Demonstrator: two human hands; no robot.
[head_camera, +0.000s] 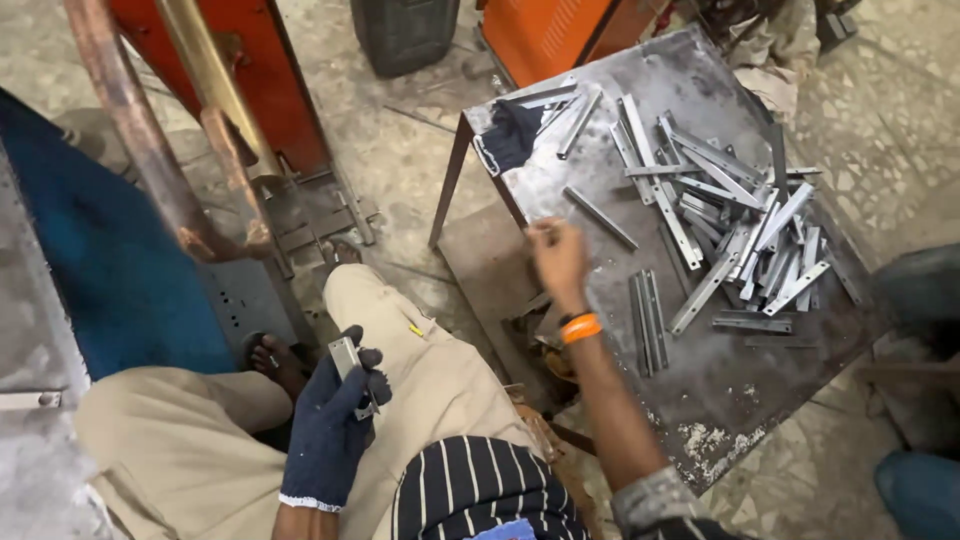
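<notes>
Metal piece (345, 357), short, stiff and likely light, sits clamped in the gloved left hand (330, 425) over the lap (best gripped along its flat sides). Farther out, the bare right hand (560, 262) pinches something small at the steel table (720, 390), beside loose metal strips (745, 240).

Open steel up front, clutter at the back

The right hand (558, 258) hovers over bare table (720, 385) near the front edge; the heaped metal strips (745, 235) block the far right side, a dark cloth (510, 135) sits at the back-left corner, and a lone strip (600, 217) lies just beside the fingers.
</notes>
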